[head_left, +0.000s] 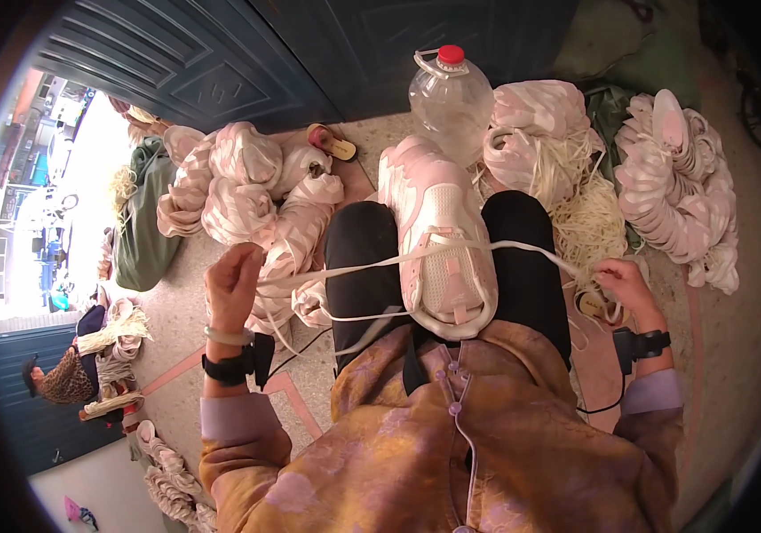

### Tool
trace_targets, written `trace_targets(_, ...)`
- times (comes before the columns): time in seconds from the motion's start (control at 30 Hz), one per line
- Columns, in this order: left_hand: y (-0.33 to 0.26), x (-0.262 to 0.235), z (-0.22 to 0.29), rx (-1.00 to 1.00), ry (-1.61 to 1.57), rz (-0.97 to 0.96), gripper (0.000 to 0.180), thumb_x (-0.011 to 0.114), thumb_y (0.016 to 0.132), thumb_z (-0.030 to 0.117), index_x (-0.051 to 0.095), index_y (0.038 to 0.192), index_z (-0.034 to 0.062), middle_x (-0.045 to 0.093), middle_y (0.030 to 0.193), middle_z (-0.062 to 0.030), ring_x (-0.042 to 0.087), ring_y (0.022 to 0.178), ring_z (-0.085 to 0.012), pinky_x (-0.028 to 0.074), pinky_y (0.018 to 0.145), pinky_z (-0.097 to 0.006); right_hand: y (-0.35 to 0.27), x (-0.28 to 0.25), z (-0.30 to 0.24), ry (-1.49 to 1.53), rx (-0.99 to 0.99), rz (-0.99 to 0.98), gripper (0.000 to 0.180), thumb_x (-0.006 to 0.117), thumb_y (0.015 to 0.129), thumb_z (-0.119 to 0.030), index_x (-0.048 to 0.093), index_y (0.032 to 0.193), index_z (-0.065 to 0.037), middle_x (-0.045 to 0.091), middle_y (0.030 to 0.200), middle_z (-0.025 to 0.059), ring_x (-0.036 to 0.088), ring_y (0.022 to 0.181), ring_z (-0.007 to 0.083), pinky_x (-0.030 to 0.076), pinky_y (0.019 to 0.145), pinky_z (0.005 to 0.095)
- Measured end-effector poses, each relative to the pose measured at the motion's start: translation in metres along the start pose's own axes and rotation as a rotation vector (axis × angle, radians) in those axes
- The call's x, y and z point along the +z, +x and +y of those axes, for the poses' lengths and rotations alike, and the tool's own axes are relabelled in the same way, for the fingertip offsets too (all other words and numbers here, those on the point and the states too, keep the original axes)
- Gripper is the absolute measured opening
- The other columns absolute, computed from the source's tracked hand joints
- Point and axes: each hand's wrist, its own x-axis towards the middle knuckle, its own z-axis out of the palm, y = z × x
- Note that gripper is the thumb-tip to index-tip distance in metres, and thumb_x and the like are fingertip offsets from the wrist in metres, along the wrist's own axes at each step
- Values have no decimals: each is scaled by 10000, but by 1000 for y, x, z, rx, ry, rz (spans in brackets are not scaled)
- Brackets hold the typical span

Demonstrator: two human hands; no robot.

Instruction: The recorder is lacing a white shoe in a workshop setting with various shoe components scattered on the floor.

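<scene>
Pink-white shoe [438, 244] rested on knees; white lace [354, 269] pinched by left hand [234, 286] (nine o'clock), other end gripped by right hand [625, 286], three o'clock.

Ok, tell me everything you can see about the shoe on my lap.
The shoe is a pale pink and white sneaker of mesh-like fabric, lying between the knees with toe pointing away, opening toward the body. A white lace crosses it, drawn out by the left hand and right hand. It rests on black trousers.
</scene>
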Motion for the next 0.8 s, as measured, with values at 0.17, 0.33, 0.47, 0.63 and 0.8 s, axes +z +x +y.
trace_targets(0.17,3,27,-7,499,976,-52,85,636,764,149,636,830,95,631,910,-51,571,852,-241,430,766,-343,11,51,-63,-394,-595,268,183,579,739,-5,617,918,8,604,896,137,574,865,301,463,748,361)
trace_targets(0.33,-15,110,45,767,567,-291,214,579,764,72,598,972,25,589,930,-118,609,743,-269,503,631,-375,17,109,-133,-433,-1000,197,296,608,713,-47,578,1007,-28,604,925,110,571,886,285,440,809,378)
trace_targets(0.47,-16,142,43,749,599,-371,289,528,785,66,545,1071,35,568,846,-102,608,655,-265,488,550,-370,28,135,-131,-518,-1038,159,317,584,733,-70,532,1042,-20,594,872,87,583,870,257,438,773,366)
trace_targets(0.63,-16,147,44,714,704,-394,255,523,777,77,544,1029,46,556,734,-99,597,578,-275,476,502,-366,31,138,-128,-283,-813,66,162,588,775,-44,564,934,-23,590,826,138,588,730,341,476,621,387)
trace_targets(0.8,-13,144,51,587,740,-330,139,525,769,82,573,898,95,576,694,-99,593,594,-323,461,489,-411,35,126,-129,-294,-908,230,27,529,828,-85,520,833,-60,547,680,119,577,641,323,464,534,396)
